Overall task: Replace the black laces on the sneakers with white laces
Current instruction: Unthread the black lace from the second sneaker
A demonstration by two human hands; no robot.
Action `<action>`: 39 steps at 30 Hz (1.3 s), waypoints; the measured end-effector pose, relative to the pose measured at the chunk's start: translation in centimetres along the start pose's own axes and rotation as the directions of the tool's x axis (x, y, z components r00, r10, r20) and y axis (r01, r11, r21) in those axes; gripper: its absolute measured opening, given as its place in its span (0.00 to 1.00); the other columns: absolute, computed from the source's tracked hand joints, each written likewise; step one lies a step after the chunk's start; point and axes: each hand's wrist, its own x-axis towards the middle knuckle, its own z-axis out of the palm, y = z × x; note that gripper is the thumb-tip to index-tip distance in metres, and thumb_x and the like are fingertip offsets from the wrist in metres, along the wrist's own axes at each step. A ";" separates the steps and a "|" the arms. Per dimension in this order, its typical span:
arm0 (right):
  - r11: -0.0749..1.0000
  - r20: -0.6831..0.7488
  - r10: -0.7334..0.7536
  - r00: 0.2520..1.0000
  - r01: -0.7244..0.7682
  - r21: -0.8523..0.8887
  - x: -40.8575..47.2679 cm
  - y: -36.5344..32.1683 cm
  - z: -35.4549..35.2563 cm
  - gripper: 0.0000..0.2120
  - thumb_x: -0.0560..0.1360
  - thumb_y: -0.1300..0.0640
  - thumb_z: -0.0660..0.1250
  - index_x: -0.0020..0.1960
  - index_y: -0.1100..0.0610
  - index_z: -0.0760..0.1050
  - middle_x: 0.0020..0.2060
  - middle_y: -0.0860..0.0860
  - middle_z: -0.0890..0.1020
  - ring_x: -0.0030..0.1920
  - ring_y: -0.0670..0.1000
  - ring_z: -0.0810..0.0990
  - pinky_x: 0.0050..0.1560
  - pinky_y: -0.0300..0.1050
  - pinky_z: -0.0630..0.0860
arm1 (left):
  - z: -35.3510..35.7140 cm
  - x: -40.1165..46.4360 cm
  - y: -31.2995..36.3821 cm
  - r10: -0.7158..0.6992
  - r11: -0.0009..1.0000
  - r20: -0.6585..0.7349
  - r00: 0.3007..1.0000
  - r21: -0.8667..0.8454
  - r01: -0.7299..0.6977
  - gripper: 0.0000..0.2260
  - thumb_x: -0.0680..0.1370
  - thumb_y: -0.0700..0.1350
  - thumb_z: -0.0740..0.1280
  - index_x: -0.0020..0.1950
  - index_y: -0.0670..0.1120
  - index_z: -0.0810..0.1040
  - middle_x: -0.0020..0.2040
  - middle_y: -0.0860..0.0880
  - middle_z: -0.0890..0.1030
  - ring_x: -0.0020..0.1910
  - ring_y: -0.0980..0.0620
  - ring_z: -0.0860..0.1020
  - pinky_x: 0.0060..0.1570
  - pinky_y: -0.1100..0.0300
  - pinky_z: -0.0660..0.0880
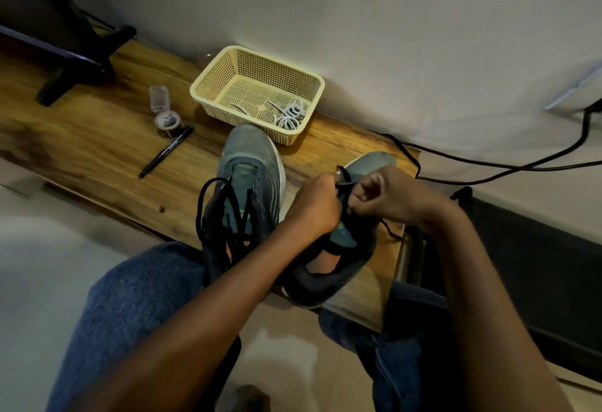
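Two grey sneakers stand on a wooden bench. The left sneaker (249,167) has no lace in its eyelets, and a loose black lace (224,212) lies piled over its opening. Over the right sneaker (345,248), my left hand (317,206) and my right hand (381,196) meet with curled fingers, both pinching its black lace (345,183). One lace end trails off at the right (389,230). White laces (290,115) lie coiled in the cream basket (208,82) behind the shoes.
A black pen (166,150) and a small clear jar with its lid off (166,119) lie left of the basket. A black stand foot (75,69) sits at far left. Black cables (488,163) run along the wall at right. My knees are under the bench edge.
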 end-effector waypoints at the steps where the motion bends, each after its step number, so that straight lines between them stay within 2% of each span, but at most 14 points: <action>1: 1.000 0.077 -0.019 0.997 0.017 0.023 -0.5 0.0 -0.5 0.04 0.72 0.69 0.69 0.42 0.63 0.81 0.37 0.53 0.84 0.36 0.43 0.80 0.38 0.35 0.75 | 0.0 0.0 0.0 -0.002 1.000 0.007 1.000 -0.001 0.002 0.15 0.79 0.36 0.59 0.63 0.45 0.77 0.57 0.41 0.80 0.56 0.41 0.77 0.55 0.49 0.75; 4: 1.000 0.058 0.018 0.998 -0.016 -0.023 -0.7 -0.1 -0.7 0.00 0.72 0.65 0.72 0.43 0.62 0.81 0.38 0.51 0.85 0.37 0.43 0.81 0.39 0.35 0.75 | 0.2 0.0 0.2 0.012 1.000 0.040 0.999 0.017 -0.013 0.15 0.78 0.37 0.60 0.63 0.46 0.77 0.56 0.41 0.81 0.55 0.40 0.78 0.55 0.49 0.75; 7: 0.985 -0.170 0.114 0.979 -0.134 -0.112 0.5 -0.2 0.3 0.11 0.72 0.58 0.74 0.45 0.66 0.80 0.38 0.56 0.82 0.38 0.48 0.77 0.34 0.39 0.70 | 0.3 0.2 0.2 0.028 0.999 0.066 0.997 0.014 -0.029 0.15 0.78 0.38 0.60 0.63 0.47 0.76 0.55 0.42 0.81 0.54 0.41 0.78 0.55 0.47 0.76; 11: 0.920 -0.382 0.186 0.905 -0.296 -0.256 1.8 -0.5 2.1 0.16 0.70 0.51 0.75 0.34 0.60 0.74 0.29 0.54 0.71 0.29 0.50 0.70 0.27 0.41 0.61 | 0.6 0.4 0.0 0.032 0.999 0.081 0.996 0.040 -0.036 0.15 0.78 0.37 0.59 0.63 0.47 0.76 0.54 0.42 0.81 0.53 0.41 0.79 0.54 0.46 0.76; 15: 0.872 -0.557 0.150 0.817 -0.375 -0.315 1.8 -1.1 3.6 0.07 0.75 0.58 0.70 0.47 0.63 0.78 0.38 0.56 0.75 0.46 0.57 0.80 0.37 0.44 0.66 | 0.7 0.4 0.0 0.049 0.998 0.068 0.997 0.035 -0.051 0.15 0.78 0.38 0.58 0.62 0.46 0.76 0.54 0.42 0.81 0.53 0.41 0.79 0.54 0.46 0.76; 17: 0.860 -0.589 0.134 0.797 -0.389 -0.331 2.1 -1.1 4.1 0.04 0.76 0.61 0.68 0.48 0.63 0.77 0.41 0.57 0.77 0.48 0.58 0.80 0.38 0.45 0.68 | 0.6 0.4 -0.1 0.049 0.998 0.064 0.997 0.032 -0.051 0.15 0.78 0.38 0.58 0.63 0.46 0.76 0.54 0.42 0.81 0.53 0.41 0.78 0.54 0.46 0.76; 20: 0.906 -0.492 0.173 0.853 -0.334 -0.261 2.4 -0.5 3.0 0.05 0.75 0.62 0.68 0.48 0.64 0.79 0.39 0.57 0.77 0.47 0.57 0.80 0.39 0.45 0.70 | 0.4 0.3 -0.1 0.043 0.998 0.036 0.998 0.041 -0.044 0.15 0.78 0.37 0.59 0.63 0.47 0.76 0.55 0.42 0.81 0.54 0.42 0.78 0.55 0.47 0.75; 23: 0.980 -0.108 0.104 0.989 -0.121 -0.158 1.0 -0.2 0.4 0.03 0.73 0.66 0.68 0.41 0.63 0.80 0.39 0.58 0.83 0.39 0.50 0.81 0.40 0.42 0.74 | 0.4 0.1 -0.2 0.045 0.998 0.014 0.999 0.038 -0.046 0.14 0.78 0.36 0.60 0.61 0.45 0.78 0.55 0.42 0.81 0.55 0.42 0.78 0.55 0.49 0.75; 26: 0.991 0.101 0.055 0.993 -0.042 -0.126 -0.6 -0.2 -0.7 0.08 0.71 0.68 0.70 0.39 0.57 0.82 0.37 0.51 0.85 0.38 0.45 0.82 0.44 0.39 0.79 | 0.5 0.2 -0.1 0.049 0.998 0.017 0.999 0.040 -0.050 0.13 0.78 0.36 0.60 0.58 0.44 0.78 0.53 0.41 0.81 0.54 0.41 0.78 0.54 0.49 0.76; 28: 0.990 0.001 0.080 0.997 -0.080 -0.120 -0.3 -0.2 -0.4 0.01 0.72 0.65 0.71 0.42 0.63 0.82 0.40 0.55 0.85 0.40 0.47 0.81 0.44 0.41 0.78 | 0.5 0.2 0.0 0.049 0.998 0.024 0.998 0.034 -0.050 0.12 0.78 0.37 0.61 0.58 0.45 0.78 0.53 0.41 0.81 0.54 0.41 0.78 0.54 0.49 0.76; 30: 0.980 -0.145 0.142 0.979 -0.160 -0.121 0.5 -0.3 0.2 0.10 0.71 0.59 0.74 0.46 0.67 0.81 0.41 0.58 0.83 0.40 0.49 0.80 0.41 0.42 0.76 | 0.6 0.3 0.1 0.042 0.999 0.042 0.998 0.026 -0.043 0.12 0.78 0.38 0.61 0.60 0.45 0.77 0.54 0.42 0.81 0.54 0.42 0.78 0.54 0.49 0.76; 33: 0.938 -0.260 0.235 0.937 -0.289 -0.192 1.5 -0.6 1.3 0.13 0.68 0.53 0.76 0.43 0.63 0.81 0.38 0.56 0.82 0.42 0.52 0.81 0.36 0.45 0.77 | 0.7 0.4 0.2 0.037 0.999 0.060 0.998 0.023 -0.039 0.14 0.78 0.37 0.59 0.61 0.46 0.77 0.54 0.41 0.81 0.54 0.41 0.79 0.55 0.46 0.76; 35: 0.915 -0.349 0.250 0.903 -0.338 -0.221 2.1 -0.7 2.1 0.12 0.69 0.52 0.75 0.41 0.62 0.79 0.35 0.55 0.79 0.38 0.53 0.79 0.29 0.42 0.69 | 0.7 0.5 0.1 0.029 0.999 0.070 0.997 0.035 -0.032 0.14 0.78 0.37 0.58 0.60 0.46 0.77 0.53 0.41 0.81 0.53 0.40 0.79 0.54 0.46 0.76; 39: 0.874 -0.533 0.174 0.828 -0.379 -0.304 2.0 -0.9 3.5 0.10 0.72 0.55 0.72 0.42 0.61 0.75 0.39 0.56 0.76 0.44 0.58 0.78 0.36 0.45 0.68 | 0.8 0.5 0.0 0.040 0.998 0.073 0.997 0.049 -0.044 0.12 0.78 0.39 0.58 0.58 0.45 0.77 0.52 0.41 0.81 0.52 0.40 0.79 0.53 0.45 0.76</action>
